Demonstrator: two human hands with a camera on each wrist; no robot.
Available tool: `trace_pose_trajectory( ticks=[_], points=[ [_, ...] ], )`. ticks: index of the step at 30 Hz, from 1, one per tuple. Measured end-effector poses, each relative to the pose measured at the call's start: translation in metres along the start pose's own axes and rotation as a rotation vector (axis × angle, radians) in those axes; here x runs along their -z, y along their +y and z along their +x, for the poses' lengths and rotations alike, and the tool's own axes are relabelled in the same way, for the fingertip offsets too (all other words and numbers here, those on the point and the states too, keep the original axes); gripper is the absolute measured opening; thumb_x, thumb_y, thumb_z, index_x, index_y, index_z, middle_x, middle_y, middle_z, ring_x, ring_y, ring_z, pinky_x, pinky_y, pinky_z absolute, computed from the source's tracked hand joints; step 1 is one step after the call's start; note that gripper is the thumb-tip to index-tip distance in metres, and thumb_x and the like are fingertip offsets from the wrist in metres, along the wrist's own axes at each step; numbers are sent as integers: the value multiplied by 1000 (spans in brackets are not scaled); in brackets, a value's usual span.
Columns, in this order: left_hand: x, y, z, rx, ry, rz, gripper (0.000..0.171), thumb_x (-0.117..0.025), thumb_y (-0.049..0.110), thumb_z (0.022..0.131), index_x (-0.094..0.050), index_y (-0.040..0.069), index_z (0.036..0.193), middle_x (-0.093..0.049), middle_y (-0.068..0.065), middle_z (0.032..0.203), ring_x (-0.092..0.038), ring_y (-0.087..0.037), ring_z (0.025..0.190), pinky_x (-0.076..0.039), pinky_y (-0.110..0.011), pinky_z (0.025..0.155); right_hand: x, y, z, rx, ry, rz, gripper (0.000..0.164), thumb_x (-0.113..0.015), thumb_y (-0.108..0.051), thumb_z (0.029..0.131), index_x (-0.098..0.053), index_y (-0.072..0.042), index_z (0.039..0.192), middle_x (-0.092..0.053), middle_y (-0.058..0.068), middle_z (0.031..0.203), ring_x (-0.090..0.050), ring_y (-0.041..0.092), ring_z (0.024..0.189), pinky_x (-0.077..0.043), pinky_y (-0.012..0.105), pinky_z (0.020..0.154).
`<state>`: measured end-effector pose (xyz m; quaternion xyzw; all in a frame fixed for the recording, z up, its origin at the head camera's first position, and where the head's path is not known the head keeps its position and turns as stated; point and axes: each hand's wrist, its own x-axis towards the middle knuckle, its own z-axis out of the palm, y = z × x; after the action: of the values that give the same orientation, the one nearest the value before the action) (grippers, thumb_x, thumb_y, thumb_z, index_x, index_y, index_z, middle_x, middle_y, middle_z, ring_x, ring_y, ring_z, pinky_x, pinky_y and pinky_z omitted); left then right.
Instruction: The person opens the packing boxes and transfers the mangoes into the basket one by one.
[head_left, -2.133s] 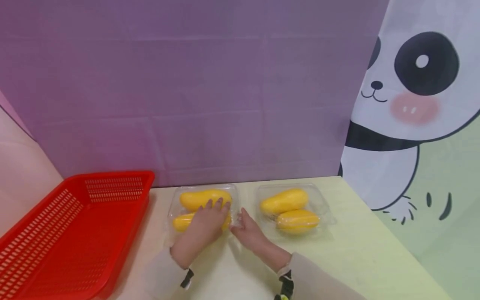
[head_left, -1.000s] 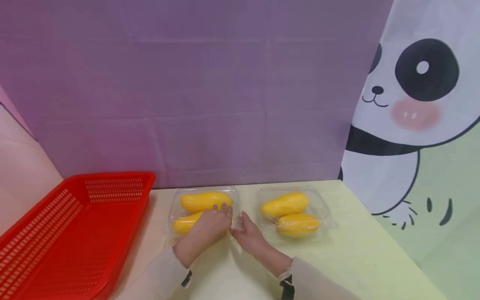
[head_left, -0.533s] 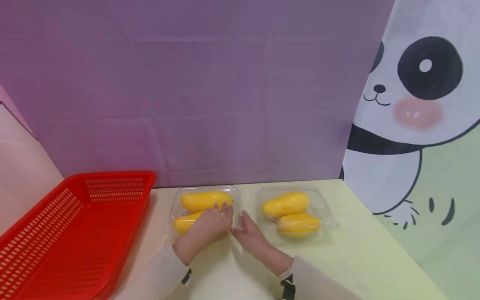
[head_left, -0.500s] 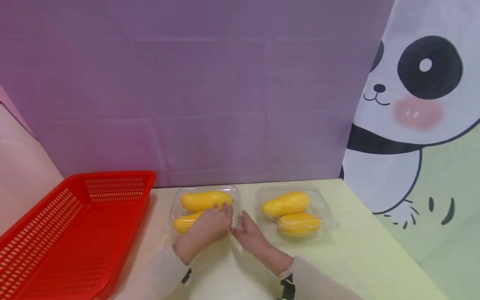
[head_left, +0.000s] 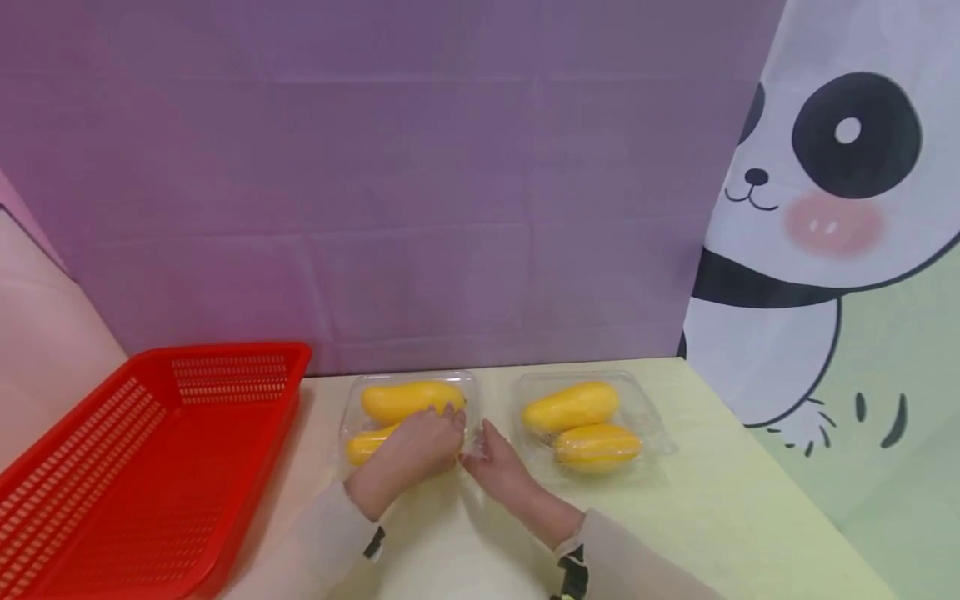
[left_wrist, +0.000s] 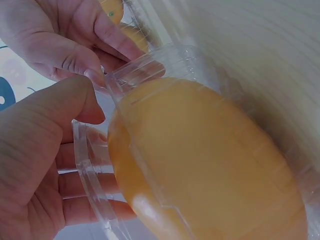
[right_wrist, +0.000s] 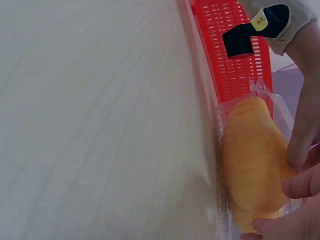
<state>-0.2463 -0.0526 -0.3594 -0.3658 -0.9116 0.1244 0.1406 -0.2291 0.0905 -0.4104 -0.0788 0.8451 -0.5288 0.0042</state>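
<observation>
While both hands are busy at the left clear box (head_left: 471, 386), we can say it sits toward the back of the pale table (head_left: 720, 508), with a rear yellow fruit (head_left: 408, 402) and a front yellow fruit (head_left: 366, 448) inside. Our left hand (head_left: 420, 446) comes over the top, thumb bent on one side of the plastic edge and slightly parted fingers curved round the other, so it's got a hold on the box. Our right hand (head_left: 501, 468) pinches the corner nearest it, thumb and fingers almost together with plastic between them.

Just to the right we've got a second clear box (head_left: 637, 402), with two yellow fruits (head_left: 572, 407) lying side by side. Over on the left there's a red basket (head_left: 142, 500), and a purple cloth (head_left: 412, 208) hangs behind everything, next to a cartoon panda (head_left: 772, 358).

As for writing, we spot a small pale tag (right_wrist: 260, 20) on the black strap (right_wrist: 245, 36) by our left sleeve; its dark mark's too small for us to read.
</observation>
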Motion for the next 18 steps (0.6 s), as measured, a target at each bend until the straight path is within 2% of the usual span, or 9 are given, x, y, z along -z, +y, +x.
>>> trace_pose_trajectory(
  ticks=[5,13,18],
  points=[
    [-1,-1,0,6,-18,-40,39,-62,18,88,-60,-4,120,-63,-20,117,-64,-27,99,-53,-36,82,-1,0,0,1,1,19,71,-62,-9,86,-22,18,139,-36,36,137,-39,48,125,-33,54,104],
    [-3,-3,-1,-16,37,-15,36,-66,19,85,-64,-1,115,-66,-17,109,-60,-20,72,-51,-27,61,0,-4,-1,-11,4,12,71,-62,-7,85,-23,18,139,-37,36,137,-40,48,125,-32,55,104],
    [-1,-3,-1,-14,45,-17,35,-68,19,85,-65,-1,113,-67,-16,106,-56,-18,67,-50,-25,57,-1,-4,-1,-9,6,24,71,-62,-7,85,-23,18,139,-37,37,136,-39,48,125,-32,55,104]
  ],
)
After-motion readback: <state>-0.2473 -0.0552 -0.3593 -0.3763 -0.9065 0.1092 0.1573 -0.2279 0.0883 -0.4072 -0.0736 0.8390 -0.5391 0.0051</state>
